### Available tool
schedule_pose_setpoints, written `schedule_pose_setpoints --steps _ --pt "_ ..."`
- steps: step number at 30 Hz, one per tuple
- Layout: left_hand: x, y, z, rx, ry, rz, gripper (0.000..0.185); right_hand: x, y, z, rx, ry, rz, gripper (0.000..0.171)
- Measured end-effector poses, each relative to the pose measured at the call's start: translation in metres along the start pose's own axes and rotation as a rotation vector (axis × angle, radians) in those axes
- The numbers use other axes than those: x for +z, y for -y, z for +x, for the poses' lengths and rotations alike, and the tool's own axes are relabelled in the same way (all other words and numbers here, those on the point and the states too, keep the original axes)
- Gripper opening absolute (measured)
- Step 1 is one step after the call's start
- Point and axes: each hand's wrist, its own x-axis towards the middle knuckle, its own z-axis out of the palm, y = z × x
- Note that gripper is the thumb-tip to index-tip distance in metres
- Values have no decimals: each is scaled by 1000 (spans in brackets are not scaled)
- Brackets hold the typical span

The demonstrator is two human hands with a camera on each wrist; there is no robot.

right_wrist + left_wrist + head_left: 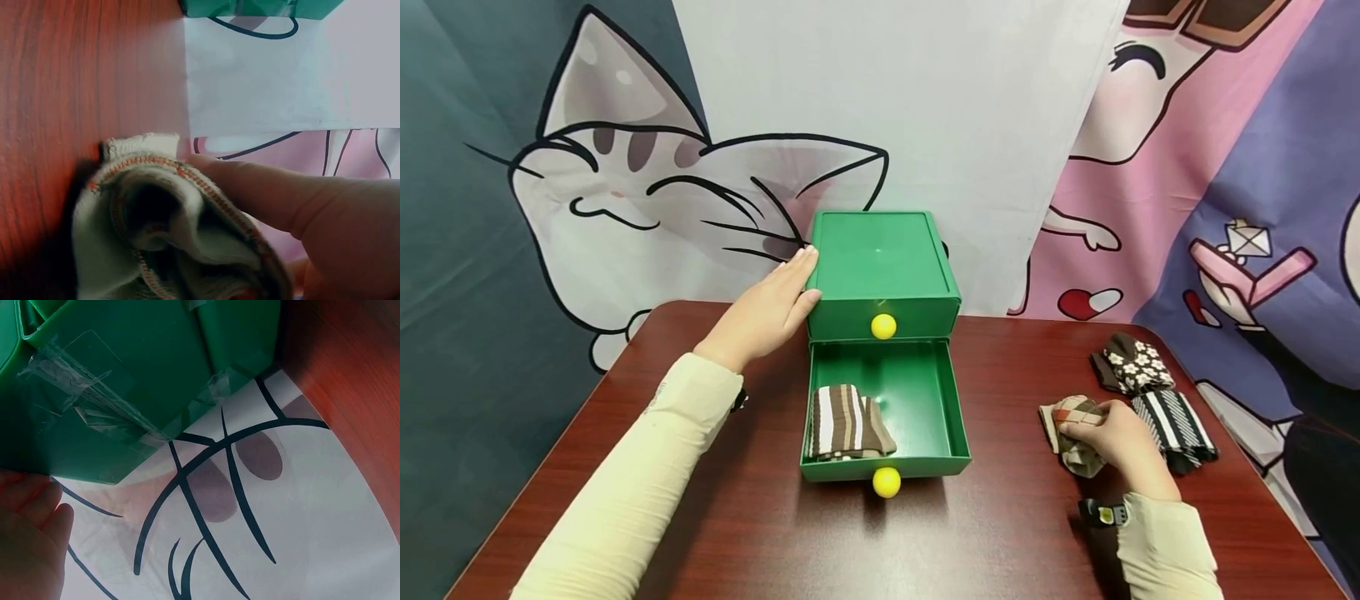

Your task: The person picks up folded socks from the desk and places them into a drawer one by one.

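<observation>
Your left forearm crosses the table [760, 533] toward the green two-drawer box [880, 267] at the back edge, your left hand [767, 312] flat and relaxed against its left side. Its lower drawer [925, 392] stands pulled out, a brown striped sock [844, 421] inside. Near the right edge, your right hand [1116, 437] grips a beige argyle sock [1071, 417] beside two folded socks [1150, 392].

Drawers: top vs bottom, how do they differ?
The top drawer is pushed in; the bottom drawer is pulled out. The top drawer's contents are hidden; the bottom drawer shows a striped sock at its left. Both are green with a yellow knob.
</observation>
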Motion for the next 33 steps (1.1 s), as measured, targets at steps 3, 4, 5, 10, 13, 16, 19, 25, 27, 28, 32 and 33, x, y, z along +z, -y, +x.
schedule_pose_setpoints --steps 3,4,5,10,13,16,19,25,27,28,32,33 --pt "0 0 0 2 1 2 62 1 2 -1 -1 -23 -3 76" --pt "0 0 0 3 2 2 62 2 3 -2 -5 -33 -8 77" --pt "0 0 0 3 2 2 62 3 4 -3 -9 -43 -12 77" --pt "0 0 0 -1 1 1 62 7 11 -7 -46 -81 -29 74" --pt "-1 1 -1 1 -2 2 61 10 17 -8 -66 -72 -19 73" --pt "-1 1 -1 3 -4 1 61 11 22 -8 -74 -51 -12 72" --pt "0 2 -1 4 -5 1 61 12 25 -7 -77 -36 -3 68" --pt "0 2 -1 2 -4 1 62 15 27 -6 -65 -1 63 62" --pt "1 3 -1 3 -4 1 62 16 27 -5 -55 13 95 62" --pt "1 3 0 3 -4 1 62 17 28 -6 -52 16 109 63" --pt "2 3 0 2 -1 1 62 20 31 -7 -58 2 167 63" --pt "2 3 0 3 -1 1 62 21 33 -7 -59 -6 182 63"
